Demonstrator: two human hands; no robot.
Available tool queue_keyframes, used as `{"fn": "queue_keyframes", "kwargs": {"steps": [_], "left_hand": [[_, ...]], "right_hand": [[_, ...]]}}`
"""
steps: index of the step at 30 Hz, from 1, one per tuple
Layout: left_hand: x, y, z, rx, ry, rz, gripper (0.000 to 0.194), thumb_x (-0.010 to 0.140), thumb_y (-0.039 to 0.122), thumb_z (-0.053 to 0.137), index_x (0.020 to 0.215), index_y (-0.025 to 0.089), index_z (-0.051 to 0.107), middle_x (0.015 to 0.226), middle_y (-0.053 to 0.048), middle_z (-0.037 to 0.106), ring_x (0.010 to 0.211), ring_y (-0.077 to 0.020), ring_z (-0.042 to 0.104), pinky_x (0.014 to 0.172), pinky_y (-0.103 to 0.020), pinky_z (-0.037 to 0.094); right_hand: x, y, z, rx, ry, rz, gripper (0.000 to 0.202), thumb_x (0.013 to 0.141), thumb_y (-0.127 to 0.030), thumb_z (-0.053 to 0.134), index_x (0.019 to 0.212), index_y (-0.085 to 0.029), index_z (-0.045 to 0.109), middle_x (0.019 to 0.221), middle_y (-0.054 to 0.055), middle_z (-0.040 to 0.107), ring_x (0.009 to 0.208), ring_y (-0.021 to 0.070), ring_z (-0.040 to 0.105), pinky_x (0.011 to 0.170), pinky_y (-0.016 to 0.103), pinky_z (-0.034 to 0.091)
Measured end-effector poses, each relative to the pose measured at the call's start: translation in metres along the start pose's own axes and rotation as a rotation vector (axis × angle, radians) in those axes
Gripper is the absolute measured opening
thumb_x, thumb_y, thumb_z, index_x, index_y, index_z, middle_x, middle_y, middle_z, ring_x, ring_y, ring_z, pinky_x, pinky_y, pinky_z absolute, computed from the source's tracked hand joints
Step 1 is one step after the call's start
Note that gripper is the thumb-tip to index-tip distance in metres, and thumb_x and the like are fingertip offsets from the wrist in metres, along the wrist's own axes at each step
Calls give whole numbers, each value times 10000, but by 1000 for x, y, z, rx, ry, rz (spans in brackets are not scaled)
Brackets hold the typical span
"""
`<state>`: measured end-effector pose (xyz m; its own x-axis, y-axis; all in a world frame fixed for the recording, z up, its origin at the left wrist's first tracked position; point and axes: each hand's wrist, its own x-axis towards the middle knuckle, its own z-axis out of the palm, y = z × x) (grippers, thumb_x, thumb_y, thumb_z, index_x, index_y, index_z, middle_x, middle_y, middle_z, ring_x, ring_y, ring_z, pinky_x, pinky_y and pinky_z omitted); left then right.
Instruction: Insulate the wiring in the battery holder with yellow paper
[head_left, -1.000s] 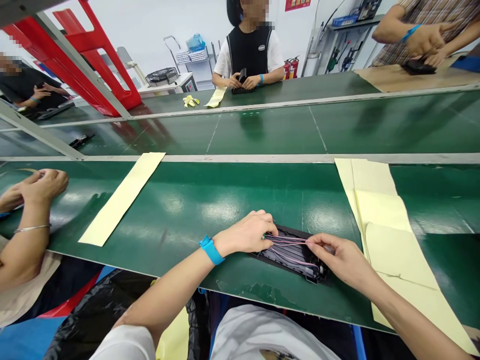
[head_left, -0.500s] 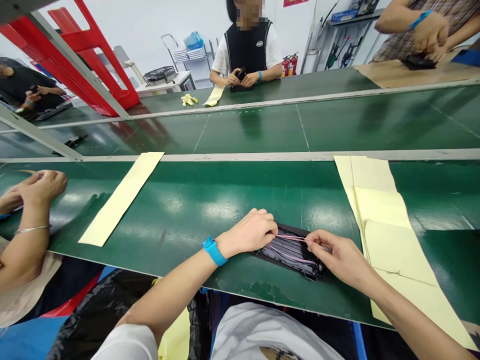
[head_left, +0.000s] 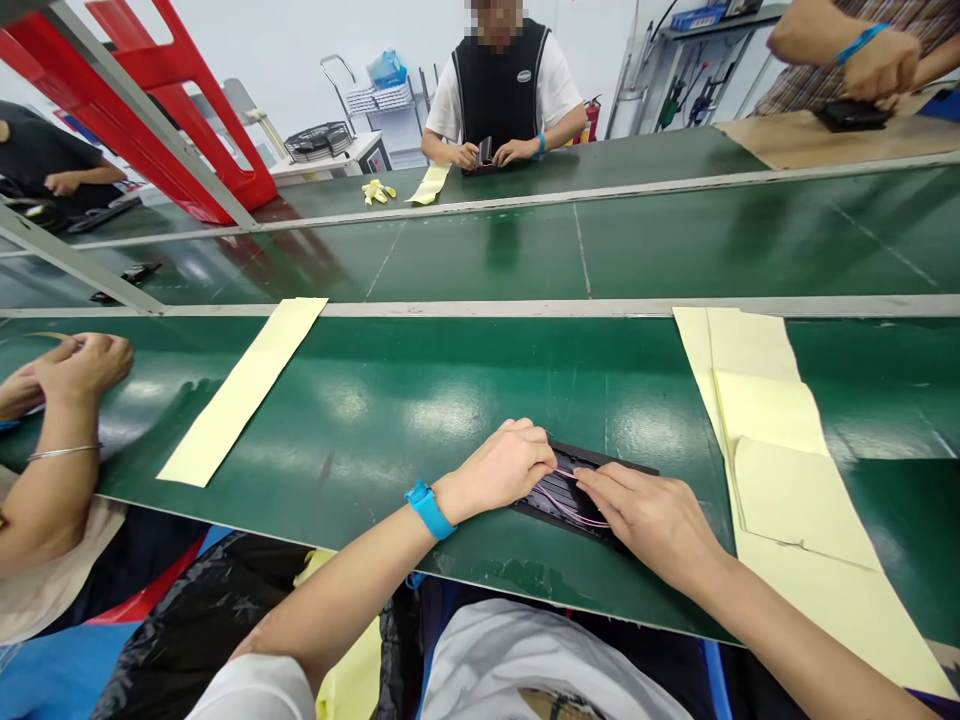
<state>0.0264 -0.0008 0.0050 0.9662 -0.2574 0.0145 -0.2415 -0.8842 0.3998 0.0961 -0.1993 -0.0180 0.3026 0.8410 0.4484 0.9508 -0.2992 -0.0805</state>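
Observation:
A black ribbed tray-like part (head_left: 551, 505) lies tilted on the green bench in front of me, with thin pinkish wires (head_left: 571, 514) running along its inside. My left hand (head_left: 508, 462), a blue band at its wrist, is closed on the wires at the part's upper left end. The fingers of my right hand (head_left: 649, 515) are pressed together on the same wires near the middle of the part. That hand covers the part's right end.
A yellow paper strip (head_left: 244, 392) lies to the left, and overlapping yellow sheets (head_left: 799, 470) lie to the right. Another person's hands (head_left: 82, 370) are at the left edge. Beyond the metal rail (head_left: 480, 308), people handle black parts at the far bench.
My right hand has moved left along the wires, closer to my left hand, and now covers the part's right end. My left hand has stayed nearly still.

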Motion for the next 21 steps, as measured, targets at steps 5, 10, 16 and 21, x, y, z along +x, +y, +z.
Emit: {"fn": "queue_keyframes", "kwargs": {"steps": [5,10,16,21], "left_hand": [[0,-3,2,-14,23,5,158,887,198,517,814,167,653,815,-3,595,783,-134,481,745,-247,382],[-1,-3,0,-7,25,19,153,888,206,520,828,169,655,829,-5,607,803,-135,492,760,-243,389],[-3,-3,-3,60,11,58,145,899,206,501,861,186,640,846,7,599,820,-136,480,763,-250,375],[-3,3,-1,179,-1,106,225,919,216,453,756,156,595,778,-16,541,804,-169,445,715,-309,340]], "right_hand": [[-1,-4,0,43,-153,47,302,908,-172,374,893,-229,670,689,-29,623,589,78,569,473,238,272],[0,-5,1,-28,-166,11,288,881,-123,379,854,-202,655,615,-29,567,538,91,528,470,253,235],[4,-2,-2,-131,-184,-151,285,779,-3,428,919,-156,624,653,-13,578,516,113,499,479,283,241],[6,1,-3,-160,-192,-292,281,719,18,443,918,-98,604,677,14,584,528,133,512,490,298,286]]}}
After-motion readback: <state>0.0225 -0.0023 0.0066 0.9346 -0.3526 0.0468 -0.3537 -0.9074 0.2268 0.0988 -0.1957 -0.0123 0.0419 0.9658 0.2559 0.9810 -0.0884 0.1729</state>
